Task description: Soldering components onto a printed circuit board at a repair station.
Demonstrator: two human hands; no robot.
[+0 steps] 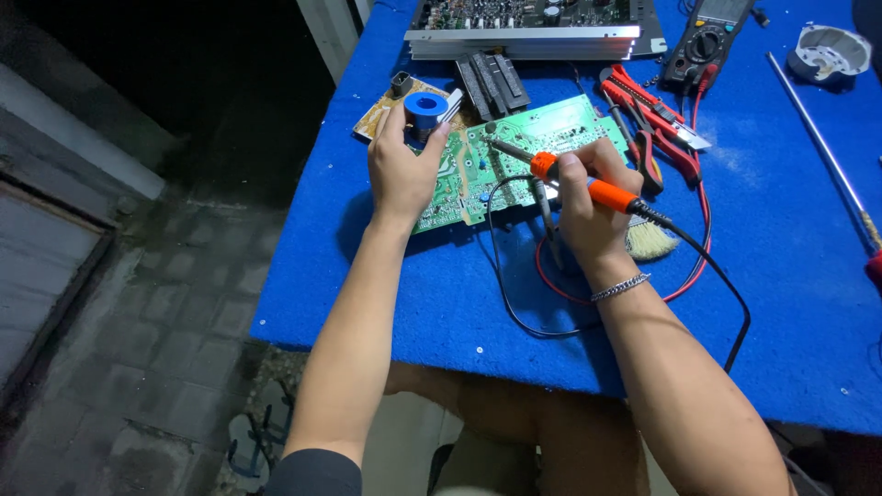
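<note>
The right hand (593, 197) has its grip clenched on the soldering iron (588, 188), tip at the green circuit board (514, 152) just beyond, while the left hand (401, 165) grips a blue solder spool (425, 108); steadying both wrists on the tabletop (441, 303) would probably help.

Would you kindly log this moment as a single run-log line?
left hand: on blue solder spool | right hand: holds orange soldering iron, tip over green circuit board | surface: blue table

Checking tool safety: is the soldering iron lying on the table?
No, the right hand holds the soldering iron over the circuit board.
</note>
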